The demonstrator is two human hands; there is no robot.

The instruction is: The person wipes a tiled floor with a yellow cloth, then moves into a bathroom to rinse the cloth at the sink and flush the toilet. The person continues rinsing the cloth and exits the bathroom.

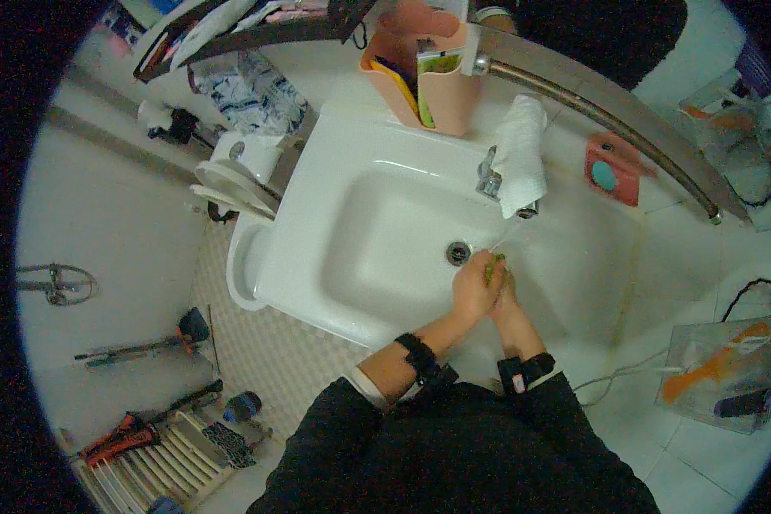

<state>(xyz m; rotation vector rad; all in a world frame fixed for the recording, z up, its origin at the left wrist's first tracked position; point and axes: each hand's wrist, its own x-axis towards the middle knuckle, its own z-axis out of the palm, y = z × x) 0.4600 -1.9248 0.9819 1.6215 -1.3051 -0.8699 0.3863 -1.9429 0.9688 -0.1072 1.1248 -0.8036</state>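
My left hand (475, 284) and my right hand (505, 297) are pressed together above the right part of the white washbasin (385, 238). Between them is a small green thing (496, 262), partly covered by the fingers, its kind unclear. A thin trickle of water comes down by the fingertips from a metal faucet (489, 183) just above them. A white cloth (522, 151) is draped over the faucet. The metal drain (458, 253) lies close to the left of my hands. Black bands circle both wrists.
A pink holder (453, 99) with packets stands behind the basin. A pink soap dish (610, 177) with a turquoise piece and a metal bar (591, 112) are at the right. Farther right is a clear box (723, 372) with brushes. A toilet (247, 193) stands at the left.
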